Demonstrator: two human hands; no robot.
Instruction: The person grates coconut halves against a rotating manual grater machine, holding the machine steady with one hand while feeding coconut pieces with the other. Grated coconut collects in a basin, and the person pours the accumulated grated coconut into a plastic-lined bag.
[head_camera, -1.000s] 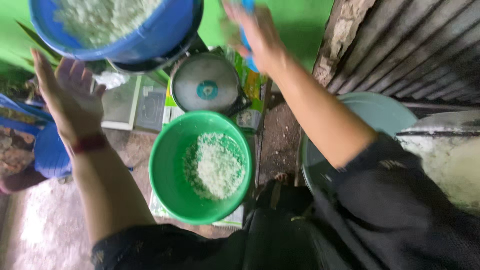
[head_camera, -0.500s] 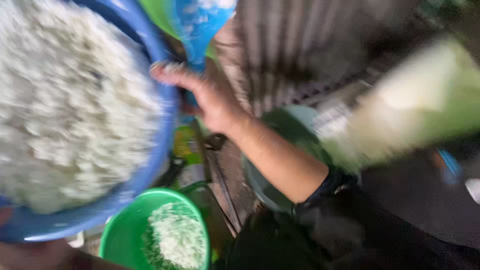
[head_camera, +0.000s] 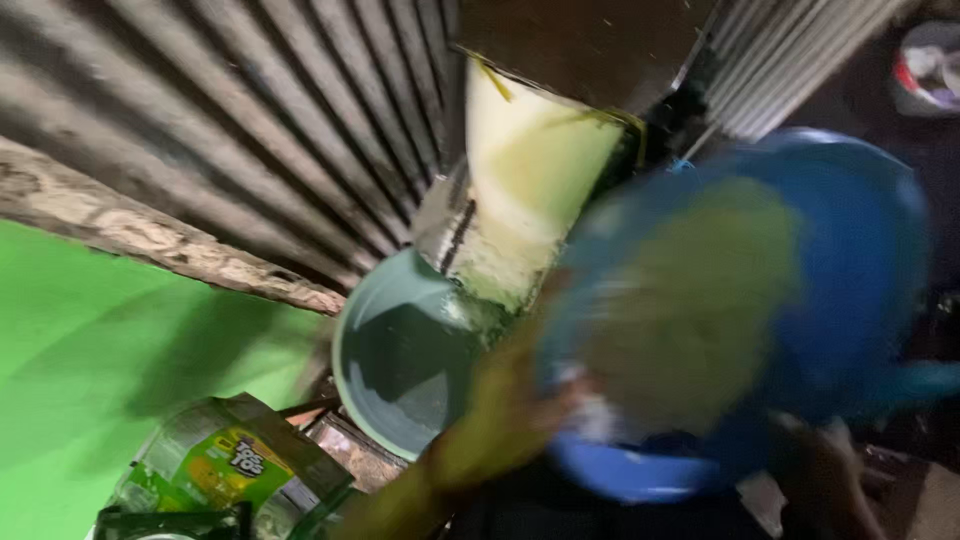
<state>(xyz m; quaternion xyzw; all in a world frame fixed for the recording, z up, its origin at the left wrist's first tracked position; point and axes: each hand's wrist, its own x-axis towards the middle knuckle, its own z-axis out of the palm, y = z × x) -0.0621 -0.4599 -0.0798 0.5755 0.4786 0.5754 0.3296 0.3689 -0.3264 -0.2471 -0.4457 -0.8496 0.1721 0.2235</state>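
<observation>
A large blue basin (head_camera: 860, 250) fills the right side, tilted and motion-blurred, with a heap of pale shredded stuff (head_camera: 690, 300) inside it. My left hand (head_camera: 540, 400) grips the basin's near left rim, its bare forearm coming up from the bottom. My right hand (head_camera: 825, 465) is a dark blur under the basin's lower right edge and seems to hold it from below. Just left of the basin stands a pale yellow-white chute (head_camera: 530, 170), smeared with the same stuff. Below the chute sits a grey-green basin (head_camera: 395, 365).
Corrugated metal sheets (head_camera: 250, 130) cover the back, with a rough wooden beam (head_camera: 170, 245) below them. A green wall (head_camera: 90, 350) is at the left. A green packet (head_camera: 225, 460) lies at the lower left. Something dark and round sits at the top right corner.
My view has swung right and up, away from the green bowl. The blue basin has moved from the left across to the right, beside the pale chute, with both hands on it.
</observation>
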